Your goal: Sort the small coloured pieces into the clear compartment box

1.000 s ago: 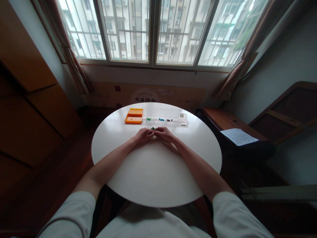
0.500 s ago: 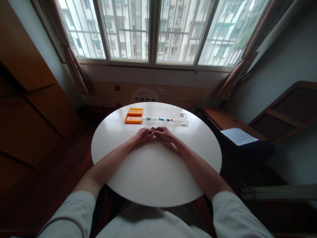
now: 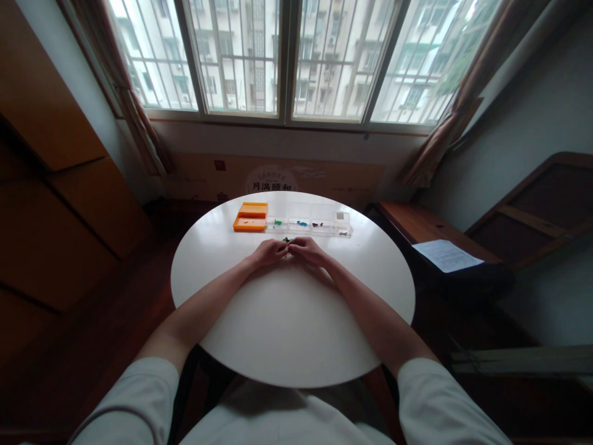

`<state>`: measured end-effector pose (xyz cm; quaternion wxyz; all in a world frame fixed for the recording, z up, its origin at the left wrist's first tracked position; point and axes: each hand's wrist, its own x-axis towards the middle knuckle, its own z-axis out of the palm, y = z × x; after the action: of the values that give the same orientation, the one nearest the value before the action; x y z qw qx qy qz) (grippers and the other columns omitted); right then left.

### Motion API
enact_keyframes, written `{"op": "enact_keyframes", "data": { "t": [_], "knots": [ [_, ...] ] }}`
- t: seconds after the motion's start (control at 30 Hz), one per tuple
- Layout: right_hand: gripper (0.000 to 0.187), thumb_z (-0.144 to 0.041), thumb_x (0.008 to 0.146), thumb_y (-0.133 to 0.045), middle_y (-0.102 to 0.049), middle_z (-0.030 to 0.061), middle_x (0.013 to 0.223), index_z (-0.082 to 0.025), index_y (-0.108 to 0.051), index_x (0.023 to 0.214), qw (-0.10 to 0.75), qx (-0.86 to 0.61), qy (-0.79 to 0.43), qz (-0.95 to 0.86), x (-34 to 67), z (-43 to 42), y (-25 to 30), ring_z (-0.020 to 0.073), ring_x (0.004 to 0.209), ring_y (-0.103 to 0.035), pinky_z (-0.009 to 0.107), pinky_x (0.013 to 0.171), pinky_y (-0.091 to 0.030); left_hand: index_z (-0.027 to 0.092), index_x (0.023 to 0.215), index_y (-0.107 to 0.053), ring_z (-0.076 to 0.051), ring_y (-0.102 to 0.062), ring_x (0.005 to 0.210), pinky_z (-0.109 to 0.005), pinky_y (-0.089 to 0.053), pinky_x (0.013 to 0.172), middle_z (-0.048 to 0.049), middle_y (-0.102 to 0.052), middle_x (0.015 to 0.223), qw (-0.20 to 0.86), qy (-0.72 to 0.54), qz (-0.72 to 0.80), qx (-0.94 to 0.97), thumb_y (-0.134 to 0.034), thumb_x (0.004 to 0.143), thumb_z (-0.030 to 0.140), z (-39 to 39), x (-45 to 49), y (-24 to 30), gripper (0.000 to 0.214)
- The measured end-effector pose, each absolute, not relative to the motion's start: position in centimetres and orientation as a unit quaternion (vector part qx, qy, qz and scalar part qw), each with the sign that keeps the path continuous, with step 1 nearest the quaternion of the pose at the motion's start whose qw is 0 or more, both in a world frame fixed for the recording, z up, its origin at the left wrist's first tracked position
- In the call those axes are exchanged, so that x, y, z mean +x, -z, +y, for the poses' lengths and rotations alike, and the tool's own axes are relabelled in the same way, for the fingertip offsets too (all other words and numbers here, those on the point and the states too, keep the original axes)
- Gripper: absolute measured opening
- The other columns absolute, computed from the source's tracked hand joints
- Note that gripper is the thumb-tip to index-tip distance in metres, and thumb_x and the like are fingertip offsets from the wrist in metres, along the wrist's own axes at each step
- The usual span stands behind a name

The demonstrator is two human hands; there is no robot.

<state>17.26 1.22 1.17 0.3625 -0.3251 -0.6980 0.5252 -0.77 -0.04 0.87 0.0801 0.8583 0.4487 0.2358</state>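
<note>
My left hand and my right hand meet over the middle of the table, fingertips closed together. Between them is a small green-and-dark object that looks like joined toy building bricks. Fingers cover most of it, and it is too small to make out in full. Just beyond my hands stands a row of clear plastic boxes with small green pieces, blue pieces and dark brown pieces. An orange box adjoins the row on the left, with a few tiny pieces inside.
Everything rests on a round white table. To the right is a wooden bench with a printed sheet on it. A large cardboard box leans below the barred window; a wooden cabinet stands left.
</note>
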Motion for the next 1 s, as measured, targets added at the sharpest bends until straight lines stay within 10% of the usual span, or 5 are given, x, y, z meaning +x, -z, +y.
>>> {"op": "enact_keyframes", "data": {
  "t": [1.0],
  "knots": [
    [0.023, -0.028, 0.06, -0.067, -0.058, 0.0008, 0.059, -0.013, -0.069, 0.077, 0.445, -0.381, -0.607, -0.537, 19.0, 2.8, -0.9, 0.0079, 0.053, -0.046, 0.022, 0.049, -0.032, 0.012, 0.059, -0.053, -0.006, -0.032, 0.049, -0.02, -0.021, 0.049, 0.0037, -0.041, 0.049, 0.13, -0.305, 0.44, 0.835, -0.037, 0.084, 0.047, 0.6, -0.9, -0.2, 0.046]
  ]
}}
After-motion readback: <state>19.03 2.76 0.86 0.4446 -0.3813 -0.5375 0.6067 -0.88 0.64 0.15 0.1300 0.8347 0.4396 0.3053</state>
